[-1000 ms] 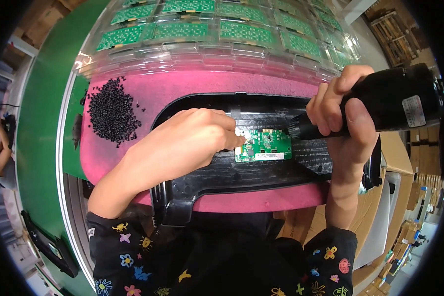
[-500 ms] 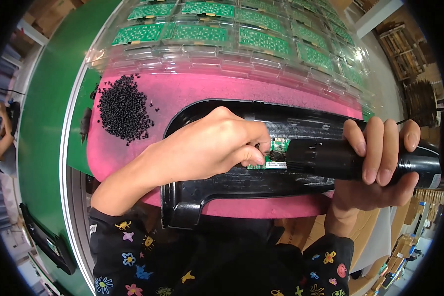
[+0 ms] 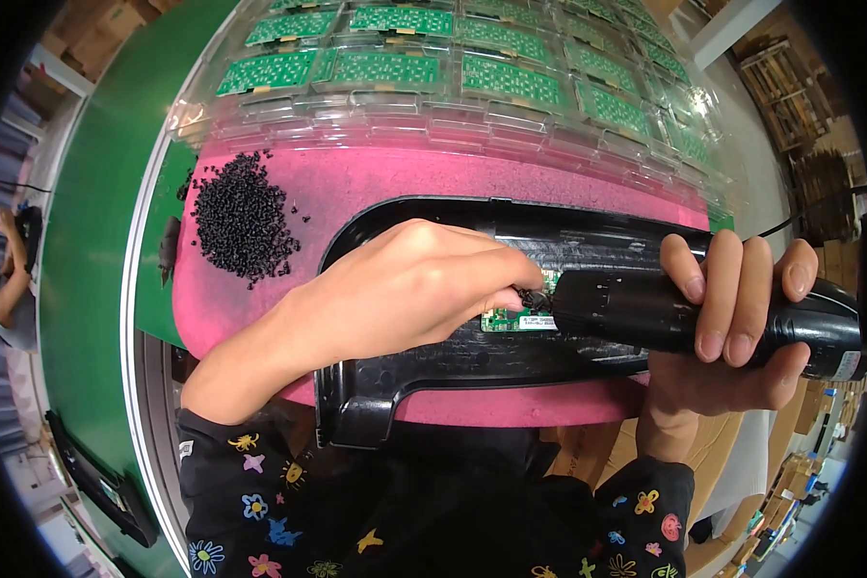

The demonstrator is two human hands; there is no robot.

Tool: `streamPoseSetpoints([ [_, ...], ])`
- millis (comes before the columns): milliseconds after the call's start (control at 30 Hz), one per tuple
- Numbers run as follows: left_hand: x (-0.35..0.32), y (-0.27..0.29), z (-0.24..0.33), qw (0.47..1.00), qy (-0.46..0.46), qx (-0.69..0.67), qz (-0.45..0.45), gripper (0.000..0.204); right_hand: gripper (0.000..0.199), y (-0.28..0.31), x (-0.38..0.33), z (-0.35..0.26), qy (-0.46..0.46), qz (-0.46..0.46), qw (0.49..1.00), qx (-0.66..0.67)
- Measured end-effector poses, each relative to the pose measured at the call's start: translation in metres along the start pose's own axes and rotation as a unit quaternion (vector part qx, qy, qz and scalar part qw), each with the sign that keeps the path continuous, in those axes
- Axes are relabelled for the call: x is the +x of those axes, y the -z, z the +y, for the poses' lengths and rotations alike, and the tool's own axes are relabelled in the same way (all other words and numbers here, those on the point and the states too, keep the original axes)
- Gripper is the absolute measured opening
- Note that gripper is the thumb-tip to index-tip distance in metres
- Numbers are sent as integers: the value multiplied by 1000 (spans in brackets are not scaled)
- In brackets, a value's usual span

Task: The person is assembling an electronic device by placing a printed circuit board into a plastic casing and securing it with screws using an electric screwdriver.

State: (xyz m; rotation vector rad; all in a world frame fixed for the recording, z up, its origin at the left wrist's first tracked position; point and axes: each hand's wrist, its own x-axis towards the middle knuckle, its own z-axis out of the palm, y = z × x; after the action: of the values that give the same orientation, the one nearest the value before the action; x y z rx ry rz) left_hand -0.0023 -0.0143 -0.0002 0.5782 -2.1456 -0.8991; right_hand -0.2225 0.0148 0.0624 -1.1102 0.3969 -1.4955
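Observation:
My right hand (image 3: 732, 318) is wrapped round a black electric screwdriver (image 3: 626, 306), whose narrow end points left. At that end, my left hand (image 3: 424, 279) pinches small black screws (image 3: 528, 297) between thumb and fingers; how many is hidden. Under the fingertips lies a green circuit board (image 3: 507, 321) with a white label, set inside a long black plastic housing (image 3: 433, 364). The housing rests on a pink mat (image 3: 453, 173), its curved end to the left. A pile of small black screws (image 3: 239, 217) lies on the mat's left part.
Stacked clear plastic trays (image 3: 395, 104) holding several green circuit boards stand along the far side of the mat. A green table (image 3: 96, 241) runs along the left, with another black housing (image 3: 96, 472) on it. Further left, a person (image 3: 10, 279) is at work. Cardboard (image 3: 684, 433) sits at lower right.
My left fingertips have shifted slightly right and up to the screwdriver's end, and black screws now show between them. The screwdriver has moved slightly left.

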Motion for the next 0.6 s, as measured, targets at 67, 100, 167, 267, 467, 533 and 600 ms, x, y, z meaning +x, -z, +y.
streamPoseSetpoints([
  [67,0,2,1,1000,4,-6,-1,19,33,-1,0,1,11,17,1000,5],
  [100,0,3,1,1000,8,-12,-2,19,33,-1,0,1,11,17,1000,5],
  [167,0,3,0,1000,9,-10,-3,19,33,-2,-1,3,16,37,999,16],
  [267,-2,1,-3,1000,10,2,1,20,33,-2,-1,5,30,36,999,24],
  [467,-3,-1,-3,1000,-17,26,0,23,32,0,-2,4,14,10,1000,25],
  [533,-3,-2,-3,999,-13,40,-8,23,33,0,-1,4,9,2,1000,21],
  [600,-1,-1,0,998,-15,63,-11,21,33,1,-1,3,4,-5,1000,15],
])
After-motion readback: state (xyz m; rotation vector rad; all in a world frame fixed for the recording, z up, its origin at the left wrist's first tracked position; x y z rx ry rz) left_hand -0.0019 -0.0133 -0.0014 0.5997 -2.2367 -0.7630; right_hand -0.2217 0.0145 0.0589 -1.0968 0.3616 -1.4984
